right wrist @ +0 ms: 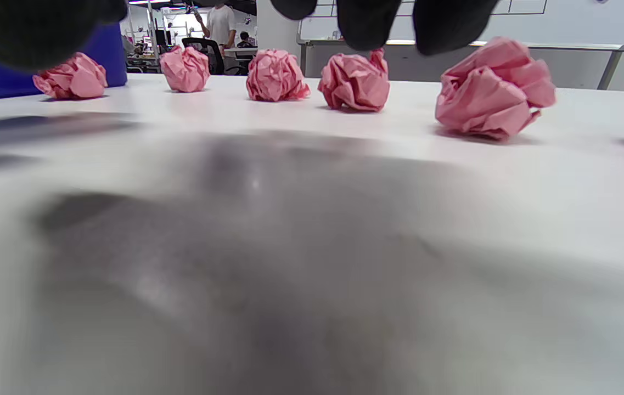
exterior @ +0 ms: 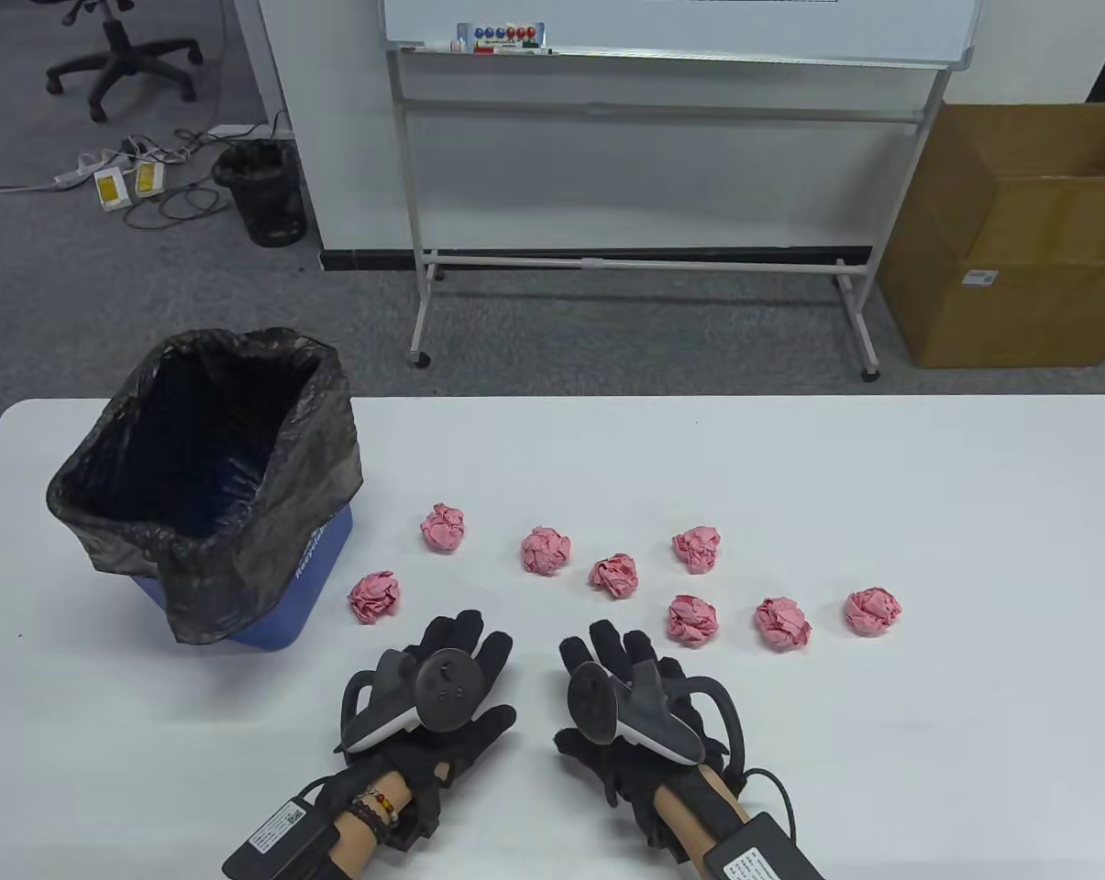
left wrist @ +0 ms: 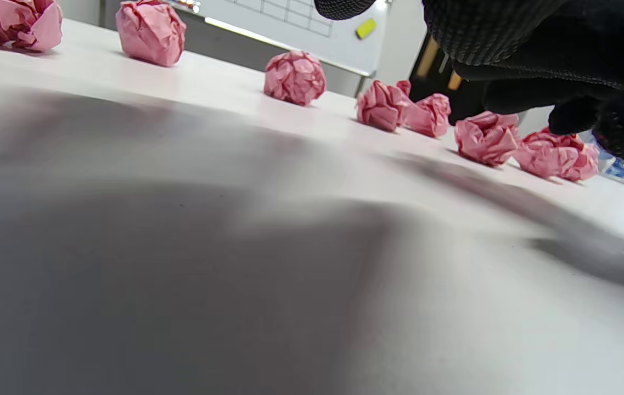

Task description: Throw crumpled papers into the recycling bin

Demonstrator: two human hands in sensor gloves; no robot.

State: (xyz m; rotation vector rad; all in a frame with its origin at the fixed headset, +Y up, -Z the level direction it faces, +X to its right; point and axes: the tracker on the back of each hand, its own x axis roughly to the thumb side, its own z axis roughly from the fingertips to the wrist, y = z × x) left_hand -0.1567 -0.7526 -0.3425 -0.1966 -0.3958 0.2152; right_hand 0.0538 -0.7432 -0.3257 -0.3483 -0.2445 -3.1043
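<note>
- Landmark: the recycling bin (exterior: pixel 240 513), a blue container lined with a black bag (exterior: pixel 268 403), stands on the far-left part of the white table (exterior: pixel 882 477). Its mouth is open and faces upward.
- Crumpled papers: eight pink balls lie on the table to the right of the bin, none inside it as far as the views show.
- Nearest ball (exterior: pixel 374 597): just beside the bin's lower right corner, not touching it.
- Second ball (exterior: pixel 444 527): a little farther right of the bin.
- Remaining balls: scattered in two loose rows farther right, ending with the farthest ball (exterior: pixel 873 611), well apart from the bin.
- Left hand (exterior: pixel 437 697): rests palm down on the table, nearer the viewer than the bin and to its right; fingers extended, holding nothing.
- Right hand (exterior: pixel 635 710): palm down, farther from the bin than the left hand; fingers spread, holding nothing, near one ball (exterior: pixel 693 619) without touching it.
</note>
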